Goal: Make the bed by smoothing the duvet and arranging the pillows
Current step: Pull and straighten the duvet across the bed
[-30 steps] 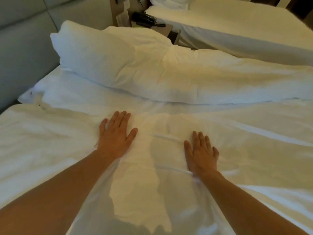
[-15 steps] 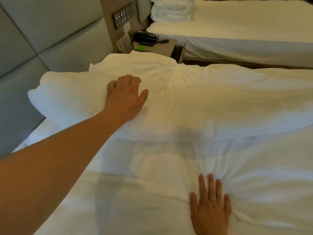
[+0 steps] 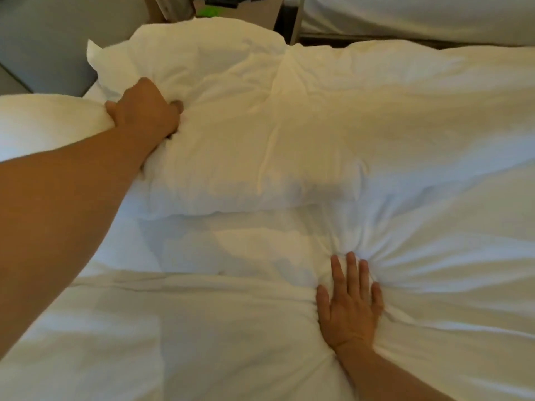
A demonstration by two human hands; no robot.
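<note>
Both of my hands were on the white bedding. My left hand point(image 3: 144, 114) reached forward, its fingers curled into the left end of a plump white pillow point(image 3: 246, 125) and gripping a bunch of its cover. That pillow lay across the head of the bed, and the duvet point(image 3: 202, 328) was spread nearer to me. My right hand point(image 3: 350, 308) lay flat on the duvet with its fingers straight and slightly spread, pressing down so that creases fanned out from it. Another white pillow point(image 3: 43, 125) bulged just left of my left wrist. Beyond were a grey padded headboard point(image 3: 58, 39), a nightstand point(image 3: 254, 10) and a second bed point(image 3: 419, 13).
</note>
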